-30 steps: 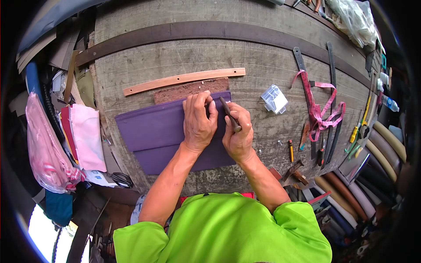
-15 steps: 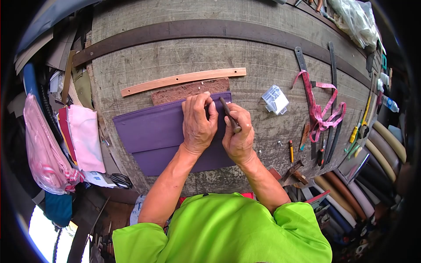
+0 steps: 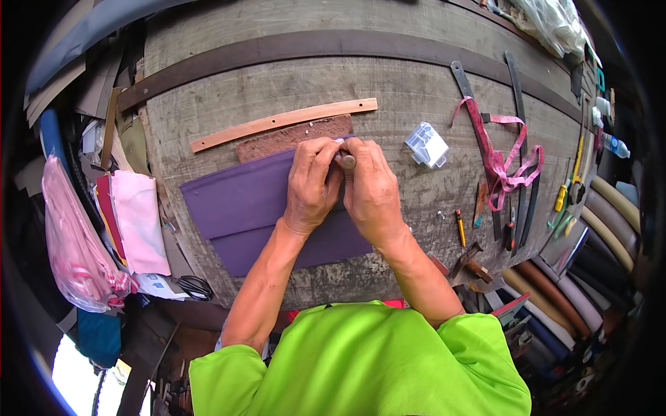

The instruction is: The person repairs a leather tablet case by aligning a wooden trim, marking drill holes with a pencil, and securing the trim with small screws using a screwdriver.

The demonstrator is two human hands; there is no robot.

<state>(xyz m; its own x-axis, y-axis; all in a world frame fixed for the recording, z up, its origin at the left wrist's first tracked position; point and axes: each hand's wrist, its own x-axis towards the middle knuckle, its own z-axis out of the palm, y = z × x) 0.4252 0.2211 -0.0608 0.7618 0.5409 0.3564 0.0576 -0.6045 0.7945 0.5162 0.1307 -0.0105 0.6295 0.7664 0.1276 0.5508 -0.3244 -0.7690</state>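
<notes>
My right hand (image 3: 373, 191) has its fingers curled around a dark metal rod (image 3: 346, 161), whose round end points toward me. Beside it, my left hand (image 3: 311, 187) is closed in a pinch, its fingertips meeting those of the right. A tiny white thing (image 3: 340, 141) shows where the fingertips come together; what the left fingers hold is hidden. Under both hands lies a flat purple folded piece (image 3: 236, 184), smooth like leather or vinyl. Its top edge lies over a rough reddish-brown block (image 3: 277, 140).
A wooden strip with holes (image 3: 277, 124) lies beyond the block. Rightward are a clear plastic case (image 3: 427, 145), a pink tape measure (image 3: 501, 173) over dark metal rulers, a yellow pencil (image 3: 460, 227) and a hammer (image 3: 472, 260). Folded pink cloth (image 3: 141, 222) hangs at left.
My right hand has moved up and left against the left hand. The rod has turned from slanting across the purple piece to pointing its end at me.
</notes>
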